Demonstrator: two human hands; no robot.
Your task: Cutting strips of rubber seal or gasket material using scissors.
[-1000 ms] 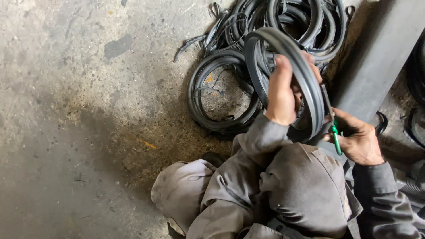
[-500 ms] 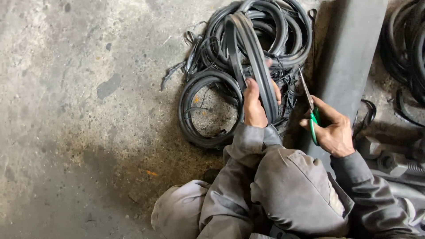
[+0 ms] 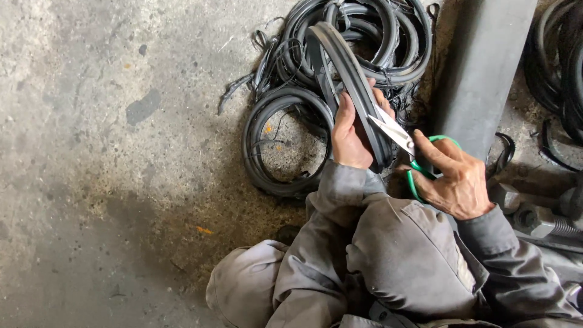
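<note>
Down on the concrete floor (image 3: 103, 182), the person crouches over a heap of black rubber, grey trouser knees (image 3: 401, 255) filling the bottom of the view. The left hand (image 3: 351, 135) is wrapped around a black rubber tyre strip (image 3: 355, 79), fingers curled tight behind it and thumb on the near side, so the strip stands on edge and arches up and away from the hand towards the pile. The lower end of the strip runs down past the palm to just above the left sleeve.

Just to the right of the strip, the right hand (image 3: 452, 179) grips a pair of green-handled scissors (image 3: 404, 143), fingers closed through the green loops. The blades are parted a little and point up and to the left, their tips touching the right edge of the strip, just beside the left hand's fingertips. So the strip sits between the two hands, held firmly by the left and met by the blades from the right.

Behind the strip lies the pile of rubber rings (image 3: 364, 36), many loops stacked and tangled together. To the left of the strip, one separate ring (image 3: 267, 152) lies flat on the floor with bare concrete showing through its middle. To the right of the strip, beyond the right hand, a dark grey beam (image 3: 486, 67) runs upward out of view, and more rubber loops (image 3: 559, 73) lie further right of it. Below those, near the right wrist, sits a large rusty bolt (image 3: 534, 215).
</note>
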